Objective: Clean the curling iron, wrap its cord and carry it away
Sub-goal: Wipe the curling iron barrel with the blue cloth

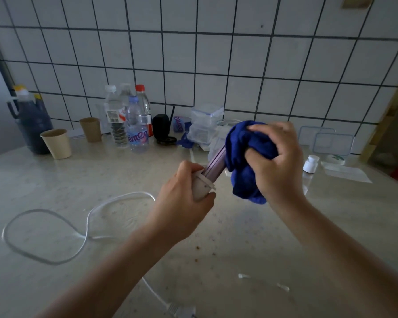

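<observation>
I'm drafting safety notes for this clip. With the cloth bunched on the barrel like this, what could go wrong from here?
1. The cord lies in loose loops on the counter, its plug near the front edge; tugging the curling iron could drag or snag it.
2. The right hand bunches the blue cloth over the barrel end, which points toward the stacked plastic boxes; a hard wipe might knock them.

The cord is lying looped on the table left of the fingers; bottles are standing behind-left, a pill jar sitting right.
</observation>
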